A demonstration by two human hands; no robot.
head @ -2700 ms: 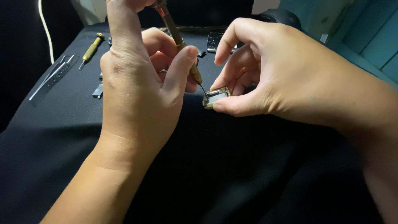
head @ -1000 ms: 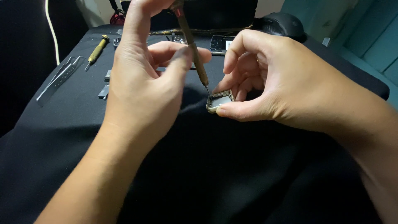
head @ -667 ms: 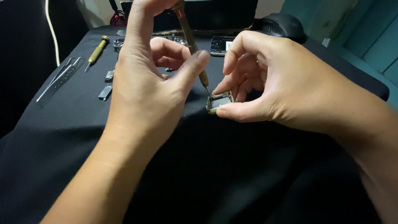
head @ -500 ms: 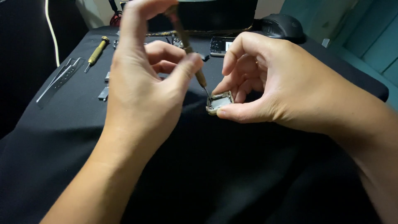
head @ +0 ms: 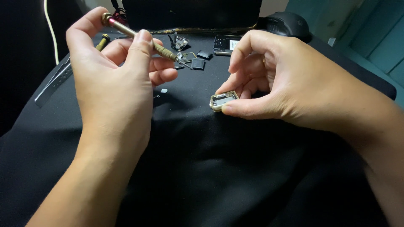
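Note:
My left hand (head: pixel 113 80) grips a slim brass precision screwdriver (head: pixel 139 38), its shaft lying nearly level with the tip pointing right, above the black cloth (head: pixel 202 168). My right hand (head: pixel 286 88) pinches a small gold-rimmed metal case (head: pixel 224 100) between thumb and fingers, resting it on the cloth. The screwdriver tip is well clear of the case, up and to its left.
Small dark parts (head: pixel 198 63) and a circuit board piece (head: pixel 225 44) lie at the back of the cloth. A second brass screwdriver (head: pixel 101 42) and metal tweezers (head: pixel 52 82) rest at the left. A tiny pale piece (head: pixel 163 91) lies near my left hand. A black mouse (head: pixel 286 23) sits far right.
My left hand has lifted the screwdriver off the case and swung it up and left, from steep to nearly level. My right hand still holds the case in the same place.

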